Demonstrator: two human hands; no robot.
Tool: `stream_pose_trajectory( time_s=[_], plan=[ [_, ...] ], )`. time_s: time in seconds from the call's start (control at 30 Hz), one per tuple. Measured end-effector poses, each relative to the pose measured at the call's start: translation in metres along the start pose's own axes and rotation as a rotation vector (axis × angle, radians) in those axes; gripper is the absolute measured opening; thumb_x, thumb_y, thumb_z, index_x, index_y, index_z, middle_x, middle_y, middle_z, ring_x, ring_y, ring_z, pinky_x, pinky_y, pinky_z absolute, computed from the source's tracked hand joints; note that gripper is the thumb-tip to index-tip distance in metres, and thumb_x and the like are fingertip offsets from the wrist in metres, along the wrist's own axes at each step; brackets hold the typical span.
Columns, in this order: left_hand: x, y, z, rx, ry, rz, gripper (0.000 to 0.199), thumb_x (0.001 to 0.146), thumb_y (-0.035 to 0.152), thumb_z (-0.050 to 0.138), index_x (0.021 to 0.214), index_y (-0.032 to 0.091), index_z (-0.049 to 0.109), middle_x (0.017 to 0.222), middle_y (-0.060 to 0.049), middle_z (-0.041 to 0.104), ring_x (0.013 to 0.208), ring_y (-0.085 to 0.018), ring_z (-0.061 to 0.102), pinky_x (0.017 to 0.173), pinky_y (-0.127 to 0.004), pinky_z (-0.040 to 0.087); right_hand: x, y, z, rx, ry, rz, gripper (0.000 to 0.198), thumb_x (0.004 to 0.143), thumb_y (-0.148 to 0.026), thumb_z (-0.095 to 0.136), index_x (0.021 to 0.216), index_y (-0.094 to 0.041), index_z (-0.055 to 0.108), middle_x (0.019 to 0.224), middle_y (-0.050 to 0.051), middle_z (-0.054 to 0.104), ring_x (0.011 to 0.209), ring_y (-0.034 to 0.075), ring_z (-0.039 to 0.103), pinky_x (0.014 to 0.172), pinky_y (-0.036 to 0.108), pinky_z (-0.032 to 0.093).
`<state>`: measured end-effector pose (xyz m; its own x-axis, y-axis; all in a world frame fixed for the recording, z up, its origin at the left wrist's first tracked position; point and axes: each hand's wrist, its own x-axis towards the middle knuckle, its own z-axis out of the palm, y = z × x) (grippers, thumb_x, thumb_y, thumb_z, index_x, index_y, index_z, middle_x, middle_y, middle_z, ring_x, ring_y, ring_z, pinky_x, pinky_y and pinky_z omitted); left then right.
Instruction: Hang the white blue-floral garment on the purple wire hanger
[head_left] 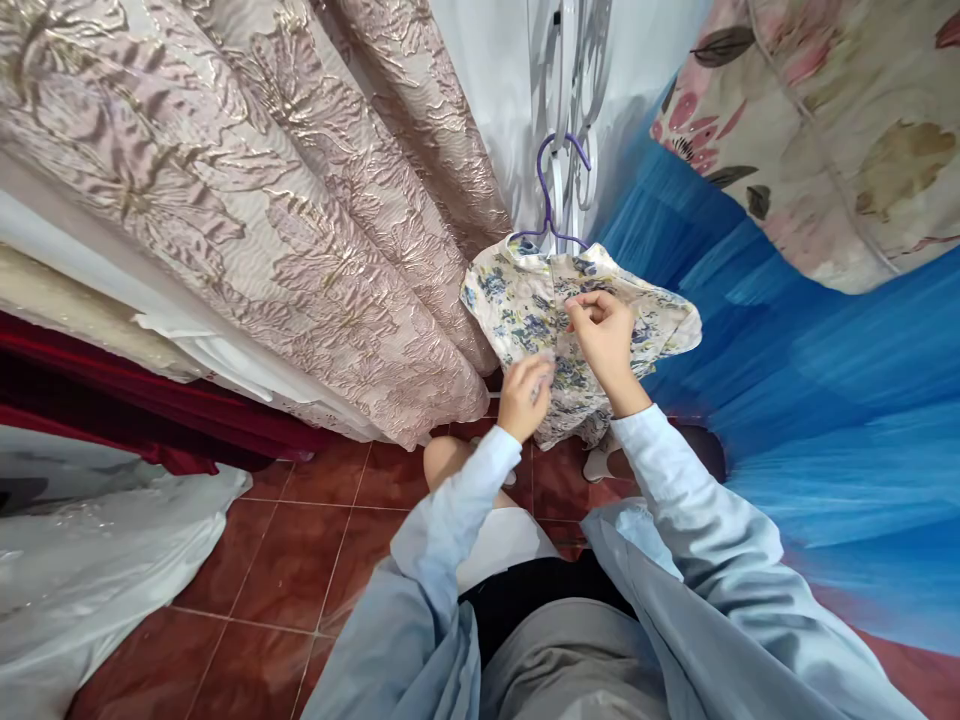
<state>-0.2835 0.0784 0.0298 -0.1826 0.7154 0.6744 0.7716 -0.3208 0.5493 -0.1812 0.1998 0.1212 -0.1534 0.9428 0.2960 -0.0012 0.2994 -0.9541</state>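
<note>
Two hands on one floral shirt [517, 300], which hangs in front of the person on a purple hanger [545, 195]. Step in hand, my read: close finger work along the shirt's front centre line. Right hand [606, 335] is over the upper front, just beside that line, fingers curled, thumb and index drawn together like a pinch; can't say if cloth is between them. Left hand [525, 395] is lower on the shirt front, fingers part curled and motion-blurred; grip unclear, contact too.

Next move calls for, I'd judge, a light fingertip pinch with one hand and the other steadying the cloth. Shirt hangs free, so a hard pull would likely swing it or skew it on the hanger.

Around the shirt: white hanging loops [561, 85] above, by the hanger hook; exact hook-up not clear. Pink brocade fabric [322, 210] fills the left side, its edge right next to the shirt's sleeve. Blue fabric [810, 430] close on the right, flower-print fabric [832, 150] up and right. Red tile floor [292, 560] below. Main obstruction: hands cover part of the front, and fabric crowds both sides, so elbow room looks tight.
</note>
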Motion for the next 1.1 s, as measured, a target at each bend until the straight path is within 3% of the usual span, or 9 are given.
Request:
stream_pose_trajectory(
  time_s=[0.1, 0.17, 0.27, 0.37, 0.43, 0.57, 0.73, 0.93, 1.1],
  plan=[
    [0.088, -0.009, -0.022, -0.015, 0.113, 0.088, 0.033, 0.102, 0.022, 0.047, 0.134, 0.021, 0.058, 0.142, -0.014, 0.059, 0.133, -0.024, 0.054, 0.109, -0.041, 0.045, 0.005, 0.000, -0.012, 0.053, -0.011, 0.007, 0.015, 0.085, -0.031, 0.068, 0.086, -0.017, 0.069, 0.055, -0.004, 0.062, 0.046, 0.012, 0.053, 0.051, 0.025, 0.039],
    [0.135, -0.017, -0.029, -0.032, 0.080, 0.072, 0.036, 0.103, 0.025, 0.048, 0.138, 0.023, 0.054, 0.145, -0.014, 0.057, 0.121, -0.021, 0.062, 0.102, -0.037, 0.050, 0.014, 0.002, -0.026, 0.056, -0.011, 0.008, 0.016, 0.085, -0.032, 0.068, 0.085, -0.016, 0.070, 0.057, -0.003, 0.063, 0.046, 0.012, 0.051, 0.050, 0.025, 0.039],
    [0.169, -0.023, -0.029, -0.006, -0.049, 0.058, 0.027, 0.102, 0.028, 0.051, 0.126, 0.021, 0.062, 0.124, -0.012, 0.069, 0.099, -0.020, 0.068, 0.092, -0.034, 0.053, 0.031, 0.006, -0.050, 0.037, 0.015, -0.005, 0.016, 0.084, -0.032, 0.071, 0.082, -0.016, 0.070, 0.061, -0.001, 0.064, 0.050, 0.012, 0.053, 0.051, 0.025, 0.040],
    [0.167, -0.010, -0.028, 0.054, -0.077, 0.055, 0.019, 0.102, 0.027, 0.052, 0.106, 0.018, 0.069, 0.102, -0.009, 0.073, 0.089, -0.020, 0.068, 0.086, -0.034, 0.053, 0.038, 0.000, -0.069, 0.013, 0.040, 0.002, 0.019, 0.083, -0.032, 0.074, 0.075, -0.016, 0.069, 0.063, 0.000, 0.065, 0.050, 0.010, 0.049, 0.050, 0.024, 0.036],
    [0.156, 0.008, -0.030, 0.062, -0.077, 0.059, 0.019, 0.101, 0.026, 0.053, 0.102, 0.017, 0.070, 0.098, -0.008, 0.073, 0.086, -0.019, 0.068, 0.083, -0.032, 0.053, 0.030, -0.011, -0.071, -0.005, -0.050, 0.006, 0.027, 0.085, -0.037, 0.074, 0.070, -0.016, 0.068, 0.061, -0.001, 0.064, 0.048, 0.009, 0.044, 0.048, 0.023, 0.033],
    [0.136, 0.045, -0.038, 0.042, -0.135, 0.087, 0.022, 0.102, 0.027, 0.051, 0.107, 0.018, 0.070, 0.101, -0.007, 0.072, 0.090, -0.019, 0.068, 0.085, -0.031, 0.053, 0.005, -0.040, -0.053, 0.035, -0.301, -0.023, 0.036, 0.087, -0.047, 0.075, 0.071, -0.016, 0.069, 0.062, -0.001, 0.063, 0.053, 0.009, 0.048, 0.052, 0.023, 0.036],
    [0.132, 0.066, -0.053, 0.010, -0.185, 0.111, 0.030, 0.106, 0.032, 0.043, 0.106, 0.018, 0.069, 0.105, -0.008, 0.071, 0.098, -0.021, 0.068, 0.091, -0.034, 0.053, -0.006, -0.053, -0.035, 0.208, -0.326, 0.012, 0.037, 0.081, -0.049, 0.082, 0.071, -0.017, 0.068, 0.066, 0.000, 0.063, 0.059, 0.011, 0.054, 0.056, 0.022, 0.041],
    [0.136, 0.067, -0.058, -0.052, -0.149, 0.039, 0.031, 0.105, 0.042, 0.048, 0.098, 0.018, 0.067, 0.093, -0.006, 0.069, 0.095, -0.022, 0.067, 0.092, -0.036, 0.053, -0.008, -0.037, -0.026, 0.294, -0.285, -0.020, 0.043, 0.079, -0.059, 0.079, 0.069, -0.019, 0.065, 0.060, -0.001, 0.062, 0.053, 0.011, 0.049, 0.055, 0.025, 0.041],
    [0.148, 0.074, -0.075, -0.197, 0.069, -0.020, 0.031, 0.102, 0.047, 0.054, 0.104, 0.019, 0.067, 0.098, -0.004, 0.065, 0.102, -0.022, 0.067, 0.097, -0.039, 0.053, -0.029, 0.015, -0.020, 0.133, -0.263, 0.043, 0.040, 0.082, -0.051, 0.076, 0.063, -0.020, 0.060, 0.056, -0.003, 0.056, 0.054, 0.012, 0.047, 0.056, 0.025, 0.037]
  ],
)
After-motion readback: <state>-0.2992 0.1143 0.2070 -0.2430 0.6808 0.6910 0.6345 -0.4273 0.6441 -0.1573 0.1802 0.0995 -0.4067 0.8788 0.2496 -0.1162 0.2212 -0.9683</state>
